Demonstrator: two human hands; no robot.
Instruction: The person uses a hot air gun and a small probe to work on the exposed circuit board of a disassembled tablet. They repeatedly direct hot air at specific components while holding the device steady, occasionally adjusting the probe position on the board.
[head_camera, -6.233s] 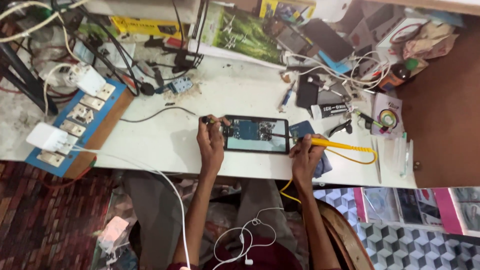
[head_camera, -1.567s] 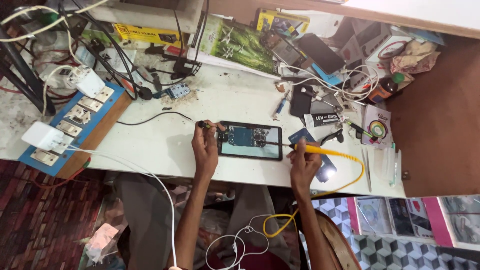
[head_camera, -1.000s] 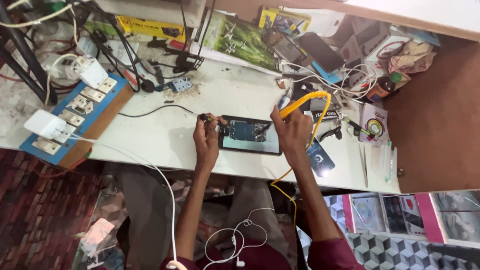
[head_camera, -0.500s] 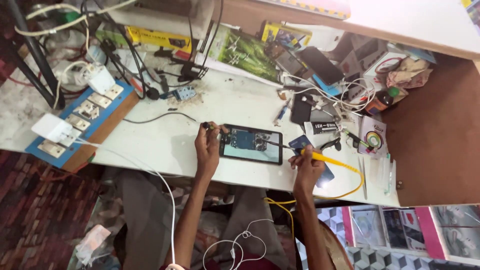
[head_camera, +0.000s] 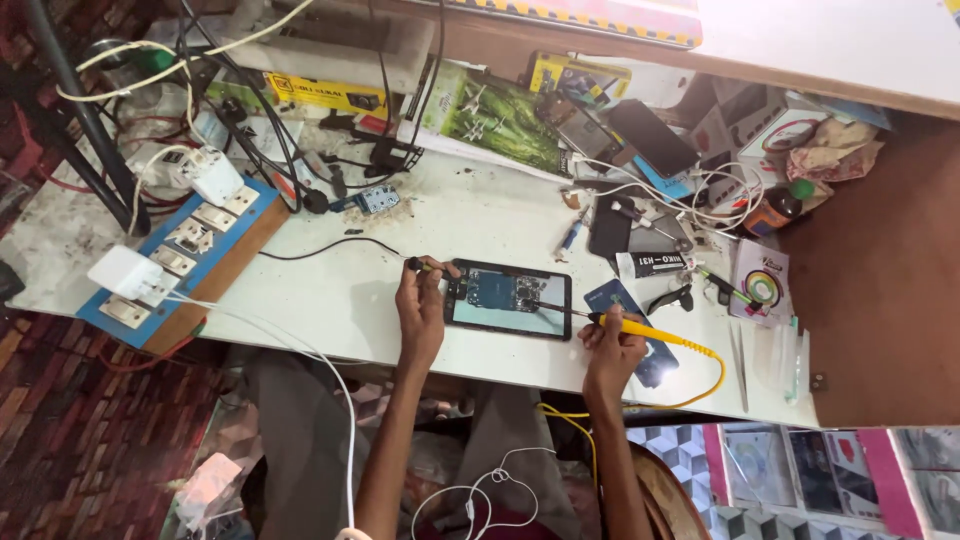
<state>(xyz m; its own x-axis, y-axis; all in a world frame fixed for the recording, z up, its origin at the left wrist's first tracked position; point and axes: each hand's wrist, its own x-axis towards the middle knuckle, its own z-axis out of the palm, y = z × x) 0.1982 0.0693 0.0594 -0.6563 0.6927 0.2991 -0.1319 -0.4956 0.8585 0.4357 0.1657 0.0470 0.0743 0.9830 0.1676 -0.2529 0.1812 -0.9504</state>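
Head view looks down on an opened tablet (head_camera: 507, 298) lying flat on the white table (head_camera: 330, 300), and everything else is placed from that device. Its long axis runs left to right across the person's front, parallel to the table's near edge, with the blue circuit board exposed toward its far side. The left hand (head_camera: 420, 308) sits just beside the tablet's left short end, fingers curled around a thin black-tipped tool (head_camera: 425, 266) whose point reaches to the tablet's far-left corner. The right hand (head_camera: 612, 345) lies off the tablet's near-right corner, closed in a pen grip on a yellow-handled soldering iron (head_camera: 640, 328); the iron's metal tip extends leftward onto the tablet's right portion, roughly along the long axis. Its yellow cord (head_camera: 700, 385) loops away to the right and back over the table's near edge. Both hands flank the device, the left touching its end, the right a little apart and bridging the gap with the iron. A dark phone (head_camera: 610, 225) and tangled white cables (head_camera: 700, 190) lie beyond the tablet's far-right corner.
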